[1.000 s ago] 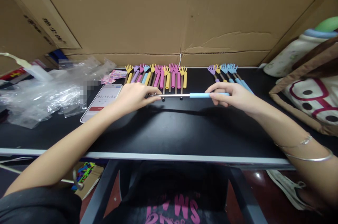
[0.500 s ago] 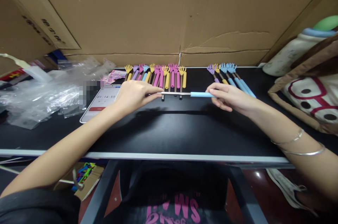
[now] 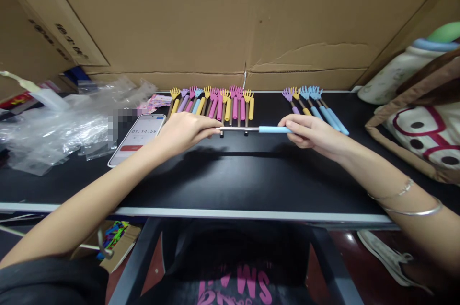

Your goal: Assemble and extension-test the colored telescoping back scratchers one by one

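Observation:
I hold a telescopic back scratcher (image 3: 251, 129) level above the black table (image 3: 230, 180); it has a metal rod and a light blue grip. My left hand (image 3: 187, 131) is closed over its head end, which is hidden. My right hand (image 3: 312, 134) is closed on the blue grip. Behind it lies a row of several folded scratchers (image 3: 215, 103) in yellow, pink, purple and blue. A smaller group of several scratchers (image 3: 314, 103) lies at the back right.
A phone (image 3: 138, 138) showing a timer lies left of my left hand. Crumpled clear plastic bags (image 3: 61, 123) fill the left side. A cardboard wall (image 3: 230, 22) stands behind. A patterned tote bag (image 3: 420, 132) sits at the right.
The rod has shortened: my right hand slid left along the table with the blue grip, toward my left hand. The left hand stayed in place.

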A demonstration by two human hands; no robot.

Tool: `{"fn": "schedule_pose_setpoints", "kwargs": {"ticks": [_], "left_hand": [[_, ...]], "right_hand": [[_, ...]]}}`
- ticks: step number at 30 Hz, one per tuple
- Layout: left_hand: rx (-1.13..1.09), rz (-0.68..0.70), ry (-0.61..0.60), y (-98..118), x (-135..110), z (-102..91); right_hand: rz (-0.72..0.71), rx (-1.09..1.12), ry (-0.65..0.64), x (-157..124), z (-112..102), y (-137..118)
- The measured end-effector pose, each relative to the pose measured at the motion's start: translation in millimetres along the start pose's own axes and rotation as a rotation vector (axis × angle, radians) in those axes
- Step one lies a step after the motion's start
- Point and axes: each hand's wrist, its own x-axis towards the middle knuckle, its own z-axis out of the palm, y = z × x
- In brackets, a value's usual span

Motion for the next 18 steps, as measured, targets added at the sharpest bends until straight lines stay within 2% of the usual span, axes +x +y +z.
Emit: {"fn": "schedule_pose_setpoints", "kwargs": {"ticks": [5, 10, 14, 18], "left_hand": [[-0.256, -0.061, -0.2, -3, 4, -3.3], [-0.467, -0.077, -0.314, -7, 6, -3.7], [-0.433, -0.116, -0.286, -6, 7, -4.4], [-0.249, -0.148, -0.175, -3, 6, -3.9]], "right_hand": [[-0.104, -0.206, 0.071, -3, 7, -4], [-0.259, -0.448, 0.111, -5, 12, -12], [-0.364, -0.546, 0.177, -6, 14, -14], [-0.305, -0.484, 0.191, -6, 14, -11]]}}
